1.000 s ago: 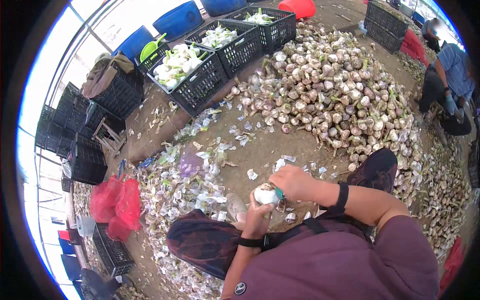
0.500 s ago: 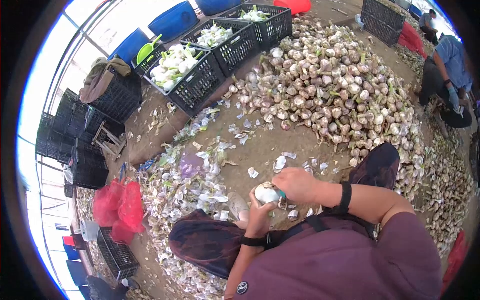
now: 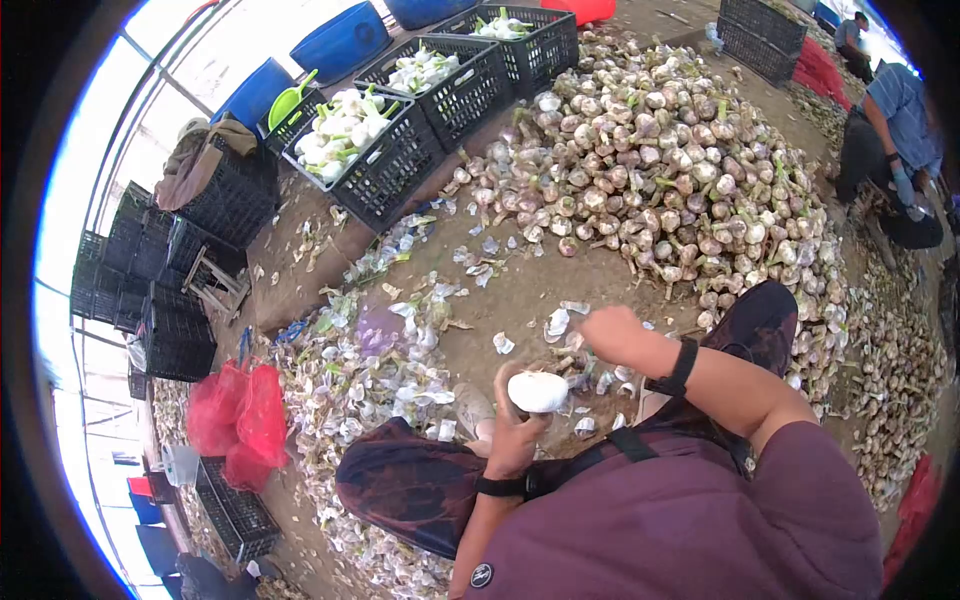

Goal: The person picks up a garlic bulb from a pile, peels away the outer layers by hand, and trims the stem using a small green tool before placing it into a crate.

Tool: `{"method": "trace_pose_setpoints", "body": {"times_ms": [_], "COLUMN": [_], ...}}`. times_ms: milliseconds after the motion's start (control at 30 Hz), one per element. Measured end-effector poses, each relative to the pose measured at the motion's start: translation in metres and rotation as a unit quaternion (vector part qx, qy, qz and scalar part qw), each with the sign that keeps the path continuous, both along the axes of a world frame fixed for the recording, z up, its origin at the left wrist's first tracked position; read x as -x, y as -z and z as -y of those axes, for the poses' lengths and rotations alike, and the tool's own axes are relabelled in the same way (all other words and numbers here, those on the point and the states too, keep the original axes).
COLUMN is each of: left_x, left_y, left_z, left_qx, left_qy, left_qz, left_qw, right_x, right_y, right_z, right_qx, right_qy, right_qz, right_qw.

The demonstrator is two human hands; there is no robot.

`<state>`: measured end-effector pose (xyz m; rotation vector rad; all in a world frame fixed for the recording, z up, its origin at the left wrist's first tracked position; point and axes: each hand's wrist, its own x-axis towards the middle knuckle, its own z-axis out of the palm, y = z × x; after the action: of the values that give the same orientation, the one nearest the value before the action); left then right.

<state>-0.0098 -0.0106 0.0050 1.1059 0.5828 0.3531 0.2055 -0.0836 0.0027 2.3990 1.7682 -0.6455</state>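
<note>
While the left hand (image 3: 513, 437) grasps a round white garlic bulb (image 3: 537, 391) below centre, steadiness helps; what the right hand (image 3: 618, 337) holds, I can't tell.

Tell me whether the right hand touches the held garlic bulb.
Apart: the head view shows a gap of ground between the right hand and the garlic bulb, which sits in the left hand.
</note>
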Motion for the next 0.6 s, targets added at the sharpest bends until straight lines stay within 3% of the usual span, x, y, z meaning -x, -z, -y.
{"method": "trace_pose_setpoints", "body": {"times_ms": [67, 167, 200, 300, 333, 367, 433, 500, 533, 600], "left_x": [-0.003, -0.007, -0.008, -0.014, -0.016, -0.012, -0.011, -0.012, -0.015, -0.018], "left_y": [0.003, 0.013, 0.015, 0.003, -0.001, 0.017, 0.015, 0.017, 0.015, 0.003], "left_z": [0.000, -0.003, -0.005, -0.003, -0.003, -0.006, -0.003, -0.003, -0.003, -0.001], "left_qx": [-0.047, -0.178, -0.242, -0.392, -0.436, -0.429, -0.379, -0.398, -0.395, -0.374], "left_qy": [-0.029, -0.045, -0.046, -0.049, -0.054, -0.058, -0.057, -0.051, -0.052, -0.058], "left_qz": [0.011, -0.012, -0.026, -0.080, -0.095, -0.117, -0.096, -0.047, -0.050, -0.066], "left_qw": [0.998, 0.983, 0.969, 0.915, 0.893, 0.894, 0.919, 0.915, 0.916, 0.923], "right_x": [-0.002, 0.005, 0.012, 0.043, 0.047, 0.048, 0.044, 0.040, 0.040, 0.042], "right_y": [0.020, 0.001, -0.015, -0.050, -0.047, -0.042, -0.029, -0.025, -0.030, -0.019], "right_z": [0.009, 0.007, 0.004, 0.003, 0.004, 0.003, 0.002, 0.002, 0.003, 0.002], "right_qx": [-0.046, -0.289, -0.313, -0.255, -0.265, -0.278, -0.286, -0.305, -0.299, -0.283], "right_qy": [-0.011, -0.010, -0.014, 0.047, 0.044, 0.040, 0.095, 0.097, 0.090, 0.177], "right_qz": [-0.028, -0.142, -0.254, -0.373, -0.360, -0.343, -0.350, -0.381, -0.349, -0.376], "right_qw": [0.998, 0.947, 0.915, 0.891, 0.893, 0.897, 0.887, 0.868, 0.884, 0.865]}}
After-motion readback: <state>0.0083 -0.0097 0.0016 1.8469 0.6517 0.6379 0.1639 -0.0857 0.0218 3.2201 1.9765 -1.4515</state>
